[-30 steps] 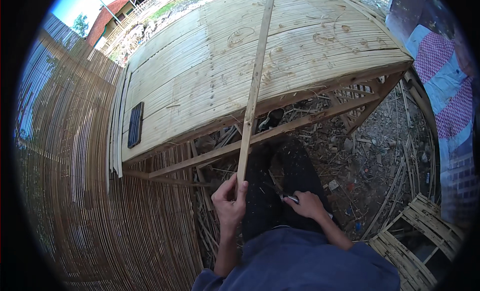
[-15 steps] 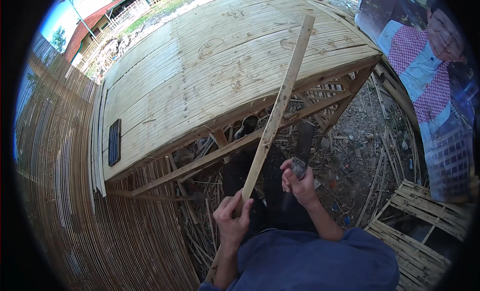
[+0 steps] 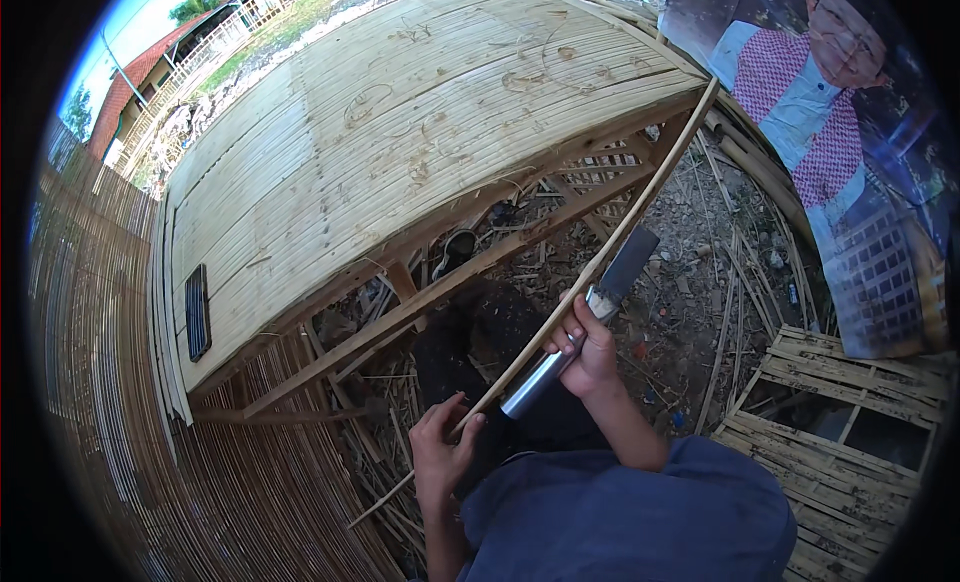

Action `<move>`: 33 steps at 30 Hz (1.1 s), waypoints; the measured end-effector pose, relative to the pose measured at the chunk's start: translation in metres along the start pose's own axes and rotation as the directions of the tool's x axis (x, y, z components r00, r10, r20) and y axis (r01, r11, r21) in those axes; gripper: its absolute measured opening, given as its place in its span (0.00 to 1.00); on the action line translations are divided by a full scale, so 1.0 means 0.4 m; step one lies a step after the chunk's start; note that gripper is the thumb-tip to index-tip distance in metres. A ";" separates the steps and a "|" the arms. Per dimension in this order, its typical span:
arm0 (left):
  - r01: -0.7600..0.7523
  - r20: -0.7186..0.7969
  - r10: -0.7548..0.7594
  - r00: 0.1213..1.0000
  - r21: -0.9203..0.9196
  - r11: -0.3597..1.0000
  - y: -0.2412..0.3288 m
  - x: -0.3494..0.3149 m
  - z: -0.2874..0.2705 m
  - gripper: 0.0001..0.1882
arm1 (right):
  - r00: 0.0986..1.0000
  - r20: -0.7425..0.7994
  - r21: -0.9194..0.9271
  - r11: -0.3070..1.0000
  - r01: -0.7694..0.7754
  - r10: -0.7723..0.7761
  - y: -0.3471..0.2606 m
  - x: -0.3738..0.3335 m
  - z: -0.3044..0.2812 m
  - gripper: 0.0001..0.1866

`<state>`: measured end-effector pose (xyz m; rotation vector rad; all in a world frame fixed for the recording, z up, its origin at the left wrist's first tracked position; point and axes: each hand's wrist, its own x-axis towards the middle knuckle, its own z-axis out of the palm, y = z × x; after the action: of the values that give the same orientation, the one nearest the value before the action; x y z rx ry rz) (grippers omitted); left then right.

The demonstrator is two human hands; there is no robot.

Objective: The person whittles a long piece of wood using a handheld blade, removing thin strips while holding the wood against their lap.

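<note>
A long, narrow bamboo strip [image 3: 530,348] slants from lower left to upper right and bows slightly. Closed around its lower part is my left hand [image 3: 440,444], thumb and fingers pinching it, and a thin end sticks out below. My right hand [image 3: 588,360] grips a knife [image 3: 630,266] with a dark, broad blade and a shiny metal tube handle. The blade points up and right, just beside the strip. My right fingers wrap the handle close to the strip; whether they also touch it I cannot tell.
A bamboo-slat platform [image 3: 300,202] with curled shavings fills the far side. A dark, flat rectangular object [image 3: 198,312] lies on its left end. Woven screening [image 3: 100,312] stands left, a printed banner [image 3: 800,132] right. A slatted bamboo frame [image 3: 780,452] is lower right; scraps litter the ground.
The strip has swung down to the right and turned edge-on. My right hand has turned the knife, bringing its blade up beside the strip. The view has shifted slightly right.
</note>
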<state>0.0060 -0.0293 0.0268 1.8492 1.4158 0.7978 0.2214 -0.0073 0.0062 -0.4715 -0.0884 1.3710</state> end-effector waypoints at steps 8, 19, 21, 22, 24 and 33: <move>0.330 0.243 -0.301 0.922 -0.088 0.940 -0.119 -0.062 0.020 0.17 | 0.999 0.037 -0.059 0.998 -0.009 0.011 0.012 -0.007 -0.042 0.11; 0.317 -0.043 -0.317 0.947 -0.019 0.948 -0.116 -0.087 0.015 0.16 | 0.996 0.021 -0.383 0.920 0.084 -0.082 0.022 -0.028 -0.082 0.21; 0.316 -0.085 -0.315 0.945 0.001 0.949 -0.109 -0.095 0.019 0.17 | 0.996 0.046 -0.508 0.857 0.084 -0.070 0.005 -0.038 -0.106 0.24; 0.322 -0.079 -0.322 0.943 -0.008 0.947 -0.107 -0.104 0.020 0.17 | 0.997 0.048 -0.511 0.855 0.082 -0.068 -0.001 -0.044 -0.112 0.24; 0.332 -0.077 -0.332 0.940 -0.021 0.943 -0.106 -0.119 0.027 0.17 | 0.985 0.092 -0.592 0.787 0.172 -0.146 -0.011 -0.056 -0.120 0.22; 0.324 -0.064 -0.338 0.939 -0.171 0.931 -0.110 -0.137 0.043 0.17 | 0.998 -0.061 -0.268 0.962 -0.045 0.029 0.013 -0.078 -0.095 0.19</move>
<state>-0.0176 -0.0765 -0.0224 1.4184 1.6184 0.8037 0.2227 -0.0470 -0.0235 -0.7425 -0.2223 1.3875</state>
